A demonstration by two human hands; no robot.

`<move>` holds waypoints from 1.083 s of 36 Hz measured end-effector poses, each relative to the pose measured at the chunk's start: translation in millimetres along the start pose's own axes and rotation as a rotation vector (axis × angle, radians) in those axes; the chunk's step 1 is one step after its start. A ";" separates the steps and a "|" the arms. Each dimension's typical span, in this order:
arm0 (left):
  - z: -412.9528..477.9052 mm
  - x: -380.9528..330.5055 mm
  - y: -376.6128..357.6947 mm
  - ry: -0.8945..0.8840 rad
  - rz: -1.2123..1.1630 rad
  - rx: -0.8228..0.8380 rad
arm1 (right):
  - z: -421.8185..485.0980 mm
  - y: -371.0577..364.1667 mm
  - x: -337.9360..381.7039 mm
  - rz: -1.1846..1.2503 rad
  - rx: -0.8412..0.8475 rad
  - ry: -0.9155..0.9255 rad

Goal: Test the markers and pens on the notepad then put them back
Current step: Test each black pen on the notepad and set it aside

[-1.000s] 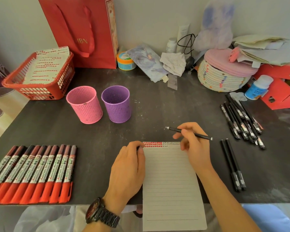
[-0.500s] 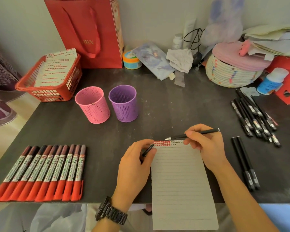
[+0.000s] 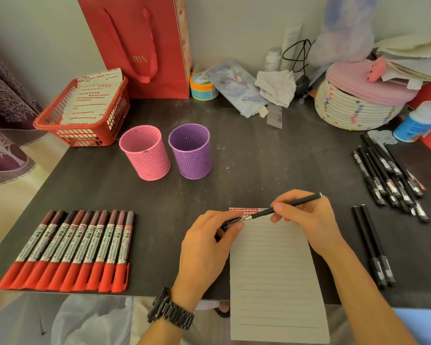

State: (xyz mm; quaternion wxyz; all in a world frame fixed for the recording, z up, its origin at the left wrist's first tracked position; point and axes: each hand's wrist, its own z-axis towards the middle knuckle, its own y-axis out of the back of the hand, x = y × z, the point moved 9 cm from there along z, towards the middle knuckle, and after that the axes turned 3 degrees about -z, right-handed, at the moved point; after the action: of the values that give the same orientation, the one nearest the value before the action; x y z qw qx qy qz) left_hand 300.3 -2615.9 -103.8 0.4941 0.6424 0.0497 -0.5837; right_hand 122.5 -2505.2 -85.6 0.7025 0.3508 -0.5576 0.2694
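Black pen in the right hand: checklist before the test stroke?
1. Grip: right hand holds the pen: ok.
2. Tip bare, cap off: ok.
3. Spare hand: left hand pinches the cap at the left edge of the notepad: ok.
4. Tip at the top line, beside the red marks: ok.
5. Tip touching paper: cannot tell.
6. Blank lines below for strokes: ok.

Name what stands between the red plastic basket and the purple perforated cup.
A pink perforated plastic cup stands there, shown in the head view.
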 end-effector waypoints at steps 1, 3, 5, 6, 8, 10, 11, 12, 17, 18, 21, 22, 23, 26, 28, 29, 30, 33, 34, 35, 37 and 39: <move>-0.1 0.3 0.0 0.002 0.003 0.001 | -0.1 -0.3 0.1 -0.005 0.006 -0.002; -0.1 0.4 -0.3 0.005 0.012 0.007 | -0.4 -0.5 -0.2 -0.006 0.015 -0.004; 0.1 -0.5 -1.6 -0.001 0.036 0.022 | -0.5 -0.7 0.2 -0.011 0.024 -0.001; 0.3 -1.1 -2.4 -0.008 0.047 0.029 | -0.6 -1.1 0.6 -0.016 0.031 0.001; 0.0 -1.9 -3.0 -0.021 0.056 0.030 | -0.9 -3.0 2.0 -0.030 0.053 0.003; -0.3 -2.1 -2.3 -0.031 0.058 0.020 | -1.2 -7.0 4.7 -0.050 0.083 -0.008; -0.2 -2.4 -1.8 -0.040 0.059 0.014 | -1.2 -9.7 6.1 -0.060 0.101 -0.019; 0.1 -3.2 -1.5 -0.051 0.056 0.014 | -1.2 -12.4 7.2 -0.073 0.118 -0.031; 5.9 -17.4 4.7 -0.118 0.012 0.040 | -1.4 -20.7 19.0 -0.161 0.182 -0.044; 8.3 -22.1 9.8 -0.129 0.009 0.033 | -1.3 -20.3 24.8 -0.157 0.183 -0.037; 20.6 -43.6 29.6 -0.175 -0.006 0.020 | 1.3 -16.3 47.9 -0.079 0.160 -0.029; 26.1 -53.8 38.9 -0.197 -0.014 0.012 | 3.2 -15.0 58.5 -0.050 0.147 -0.018; 31.6 -65.3 48.8 -0.223 -0.018 0.002 | 5.8 -13.5 70.1 -0.035 0.128 0.000; 47.7 -100.8 79.4 -0.299 -0.016 -0.027 | 14.6 -7.5 111.0 -0.019 0.063 0.082; 57.3 -122.5 98.5 -0.331 -0.033 -0.039 | 20.2 -4.8 140.2 0.014 0.040 0.139; 61.4 -132.9 106.6 -0.343 -0.052 -0.039 | 23.0 -3.4 154.0 0.025 0.027 0.169; 64.8 -142.5 113.7 -0.356 -0.075 -0.037 | 25.5 -1.8 166.5 0.033 0.012 0.197; 72.4 -163.9 129.0 -0.387 -0.132 -0.033 | 30.3 1.6 192.3 0.061 -0.025 0.262; 74.2 -167.7 132.0 -0.389 -0.147 -0.026 | 30.8 2.5 196.7 0.073 -0.038 0.274; 75.6 -170.2 133.9 -0.388 -0.164 -0.016 | 30.8 3.3 199.0 0.083 -0.052 0.277; 78.2 -170.9 136.0 -0.369 -0.197 0.008 | 29.6 3.3 200.3 0.078 -0.078 0.278; 81.2 -167.5 135.5 -0.323 -0.237 0.043 | 28.0 1.8 198.2 0.058 -0.102 0.274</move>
State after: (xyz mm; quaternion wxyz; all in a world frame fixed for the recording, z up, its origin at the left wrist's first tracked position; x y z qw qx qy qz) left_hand 277.7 -2654.9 122.0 0.4097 0.5403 0.0328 -0.7342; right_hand 150.7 -2528.8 111.2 0.7808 0.2582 -0.4795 0.3061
